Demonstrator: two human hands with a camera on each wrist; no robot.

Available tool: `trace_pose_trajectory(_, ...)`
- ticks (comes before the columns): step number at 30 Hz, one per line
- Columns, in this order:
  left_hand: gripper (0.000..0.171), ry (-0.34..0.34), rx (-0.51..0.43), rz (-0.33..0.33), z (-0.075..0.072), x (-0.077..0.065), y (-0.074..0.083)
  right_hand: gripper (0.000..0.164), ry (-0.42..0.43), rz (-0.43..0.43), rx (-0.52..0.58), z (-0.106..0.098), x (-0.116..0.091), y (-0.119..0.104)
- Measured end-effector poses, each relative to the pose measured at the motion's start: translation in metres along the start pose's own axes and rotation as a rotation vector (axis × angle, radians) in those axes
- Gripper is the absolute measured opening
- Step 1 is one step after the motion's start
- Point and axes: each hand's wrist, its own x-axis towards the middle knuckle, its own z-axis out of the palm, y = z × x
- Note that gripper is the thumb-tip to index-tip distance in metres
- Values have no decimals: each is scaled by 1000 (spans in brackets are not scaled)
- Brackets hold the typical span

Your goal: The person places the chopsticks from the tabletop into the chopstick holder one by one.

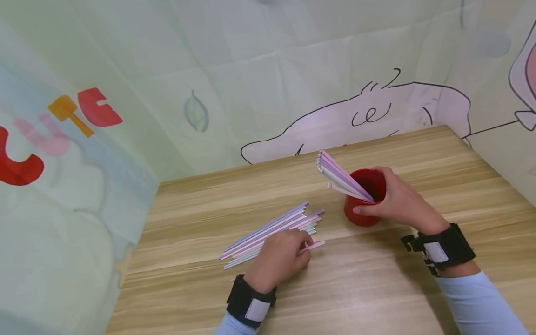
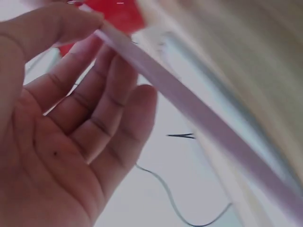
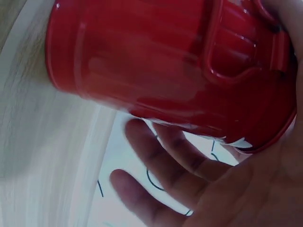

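My left hand (image 1: 282, 253) pinches a thin pink stick (image 1: 315, 246) between thumb and fingertips, at the near side of a loose bunch of sticks (image 1: 268, 232). In the left wrist view the held stick (image 2: 189, 109) looks pale lilac and runs down to the right, while the other fingers stay loosely bent. My right hand (image 1: 404, 200) holds a red cup (image 1: 362, 215) at its rim, thumb in front. Several pastel sticks (image 1: 341, 176) lean to the left inside the cup. The cup (image 3: 137, 61) has a red metal fitting on its side in the right wrist view.
Everything lies on a wood-grain table (image 1: 188, 204) whose back edge meets a printed cloth backdrop (image 1: 251, 83). Another part of the cloth hangs at the left. A black strap (image 1: 448, 249) circles my right wrist, another strap (image 1: 251, 300) my left.
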Motion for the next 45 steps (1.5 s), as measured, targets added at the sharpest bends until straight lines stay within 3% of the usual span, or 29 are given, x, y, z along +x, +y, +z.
trace_pose_trajectory(5,17,80,-85,51,-21,-2,13,122,-53,-65,51,-6,0,7)
trace_pose_trajectory(9,17,197,-180,106,-36,-7,17,112,-115,-96,93,-12,-3,12)
trace_pose_trajectory(20,22,450,-430,193,-68,-18,20,113,-116,-83,114,-11,-2,9)
trace_pose_trajectory(30,42,746,-657,193,-77,-20,19,108,-87,-106,101,-5,2,11)
trace_pose_trajectory(40,45,1048,-748,266,-87,-11,23,106,-93,-117,108,-5,3,8)
trace_pose_trajectory(45,45,1110,-790,288,-85,-3,32,106,-103,-109,127,-4,2,7)
